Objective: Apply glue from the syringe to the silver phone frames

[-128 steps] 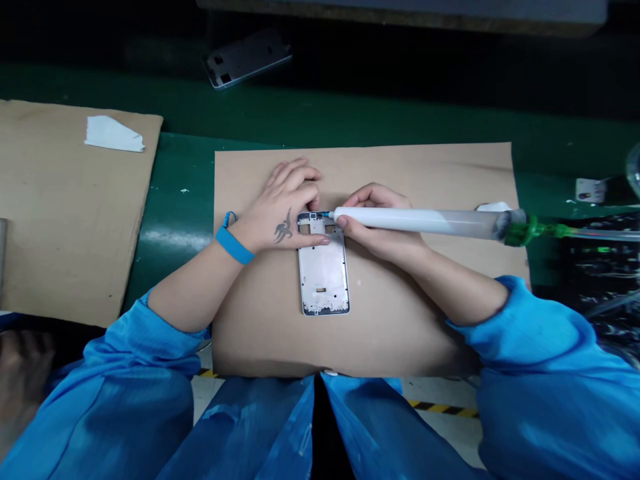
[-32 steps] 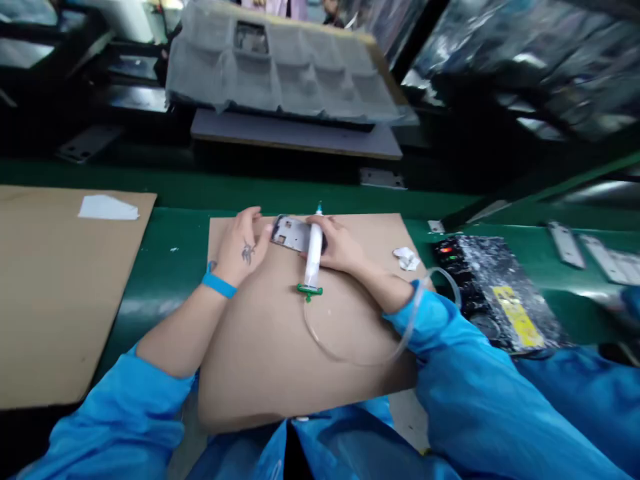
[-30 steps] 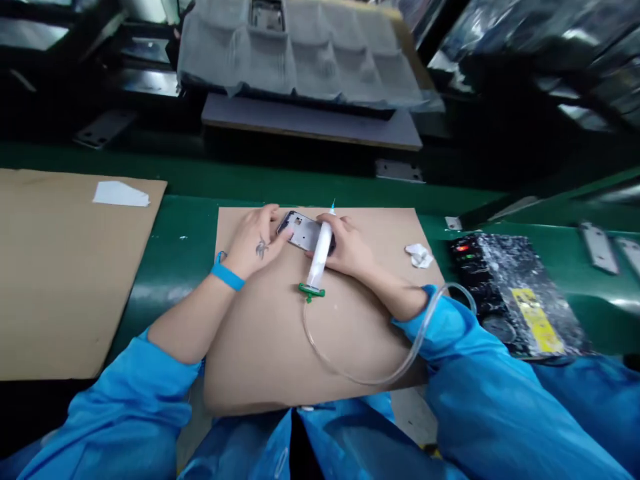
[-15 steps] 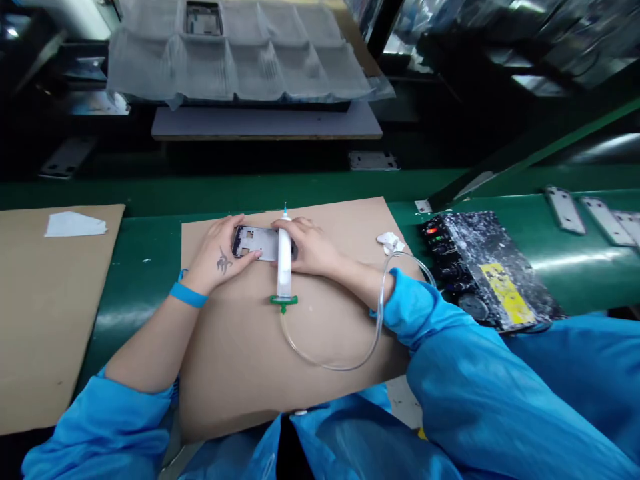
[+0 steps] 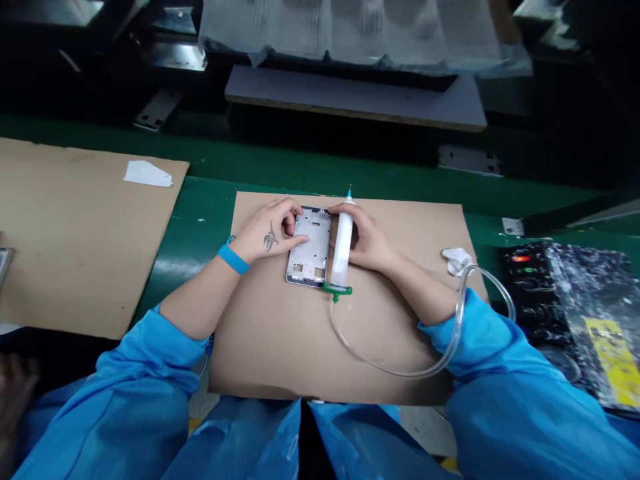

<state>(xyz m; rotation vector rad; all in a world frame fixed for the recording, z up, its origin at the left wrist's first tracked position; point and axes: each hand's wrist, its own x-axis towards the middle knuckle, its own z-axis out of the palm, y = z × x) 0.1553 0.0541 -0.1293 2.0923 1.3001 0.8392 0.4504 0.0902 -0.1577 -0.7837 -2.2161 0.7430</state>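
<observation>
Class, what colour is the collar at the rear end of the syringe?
Green; the syringe's collar shows best in the head view.

Site: electronics assembly line, factory floor. Landmark: green conveyor belt. On the belt: cardboard sheets, a metal phone frame, a dispensing syringe on clear tubing, and, at right, a paint-spattered control unit with lit indicators. Beyond the belt: a plastic moulded tray on a grey board. Nearest the belt, the worker wears a blue smock.
</observation>
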